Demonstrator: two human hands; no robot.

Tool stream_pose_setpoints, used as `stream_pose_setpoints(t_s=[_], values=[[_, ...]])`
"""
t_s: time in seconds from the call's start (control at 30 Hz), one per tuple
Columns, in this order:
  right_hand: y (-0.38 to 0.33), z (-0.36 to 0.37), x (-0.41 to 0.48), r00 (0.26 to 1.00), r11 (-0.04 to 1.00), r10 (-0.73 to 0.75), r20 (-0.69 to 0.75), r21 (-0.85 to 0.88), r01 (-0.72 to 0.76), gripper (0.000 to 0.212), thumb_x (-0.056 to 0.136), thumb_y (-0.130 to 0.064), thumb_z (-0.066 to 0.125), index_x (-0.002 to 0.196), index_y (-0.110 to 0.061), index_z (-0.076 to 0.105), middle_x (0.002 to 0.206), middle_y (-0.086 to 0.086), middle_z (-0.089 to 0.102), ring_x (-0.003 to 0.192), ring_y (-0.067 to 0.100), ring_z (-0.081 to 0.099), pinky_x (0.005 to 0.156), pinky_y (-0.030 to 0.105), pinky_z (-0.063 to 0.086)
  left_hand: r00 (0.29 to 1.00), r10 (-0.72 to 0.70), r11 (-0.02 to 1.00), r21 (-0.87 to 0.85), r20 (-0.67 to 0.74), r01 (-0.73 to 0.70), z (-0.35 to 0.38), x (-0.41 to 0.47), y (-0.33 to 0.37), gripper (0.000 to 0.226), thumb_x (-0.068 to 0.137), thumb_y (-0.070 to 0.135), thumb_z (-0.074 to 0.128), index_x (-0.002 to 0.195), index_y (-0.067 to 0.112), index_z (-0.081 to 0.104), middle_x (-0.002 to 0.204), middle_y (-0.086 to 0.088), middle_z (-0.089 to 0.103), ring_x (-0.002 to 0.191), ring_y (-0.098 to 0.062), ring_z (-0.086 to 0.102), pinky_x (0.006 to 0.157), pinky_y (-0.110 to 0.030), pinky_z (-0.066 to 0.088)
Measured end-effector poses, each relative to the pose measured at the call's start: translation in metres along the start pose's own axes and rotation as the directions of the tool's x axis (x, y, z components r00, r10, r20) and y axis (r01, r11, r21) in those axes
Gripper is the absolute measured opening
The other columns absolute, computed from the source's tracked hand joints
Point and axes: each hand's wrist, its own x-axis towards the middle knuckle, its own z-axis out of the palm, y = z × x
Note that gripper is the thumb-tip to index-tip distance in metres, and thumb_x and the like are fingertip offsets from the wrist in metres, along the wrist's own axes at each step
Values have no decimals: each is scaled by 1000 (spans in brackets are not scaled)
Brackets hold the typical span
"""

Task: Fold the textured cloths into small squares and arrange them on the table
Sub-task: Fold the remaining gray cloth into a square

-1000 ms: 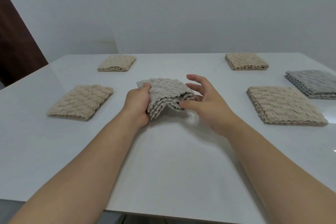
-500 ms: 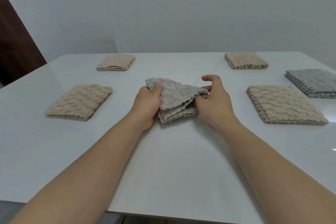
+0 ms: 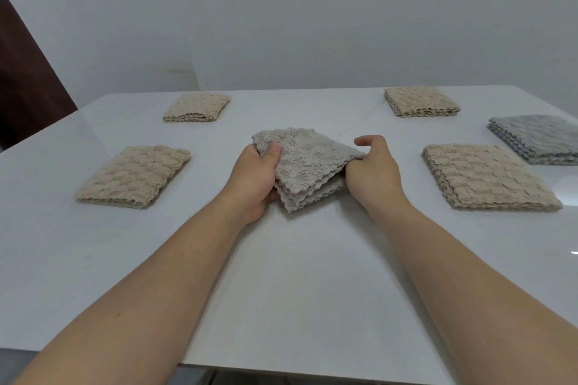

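Note:
A grey-beige textured cloth (image 3: 305,162), folded into a layered square, sits at the middle of the white table (image 3: 297,291), turned like a diamond. My left hand (image 3: 256,178) grips its left corner, thumb on top. My right hand (image 3: 372,172) pinches its right corner, with the index finger raised. The cloth's near corner rests on the table. Folded beige cloths lie at near left (image 3: 134,176), far left (image 3: 197,107), far right (image 3: 420,101) and near right (image 3: 488,178). A folded grey cloth (image 3: 538,137) lies at the right edge.
A plain white wall stands behind the table. A dark brown panel (image 3: 28,78) shows at the far left. The table's near edge (image 3: 219,369) runs just below my forearms.
Both hands carried the cloth to the right and lower, and spread it flatter. My right hand went from open fingers beside the cloth to a pinch on its right corner.

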Motion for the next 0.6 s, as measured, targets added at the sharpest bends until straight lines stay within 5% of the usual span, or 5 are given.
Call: stream_pose_setpoints(t_s=[0.13,0.37,0.6], values=[[-2,4,5,1000,996,13,-26,86,-11,37,83,-16,45,112,-23,67,95,-1,74,85,22,71,76,35,58,1000,-3,999,-43,-23,2,-2,1,2,21,109,25,44,121,17,60,103,-5,77,81,-20,77,59,-37,61],[-12,3,1,997,883,-7,72,469,-28,47,90,10,41,116,-18,67,97,3,76,79,13,73,67,30,58,998,-19,992,-122,-59,12,-8,4,3,19,108,22,47,118,19,63,94,2,79,83,-18,77,69,-41,62],[-13,1,-3,994,883,-42,99,470,-10,59,86,14,37,113,-29,67,98,5,78,85,21,72,79,45,61,993,-69,977,-210,-97,48,-8,2,7,18,106,16,51,119,14,63,108,-7,77,93,-23,75,84,-44,61]])
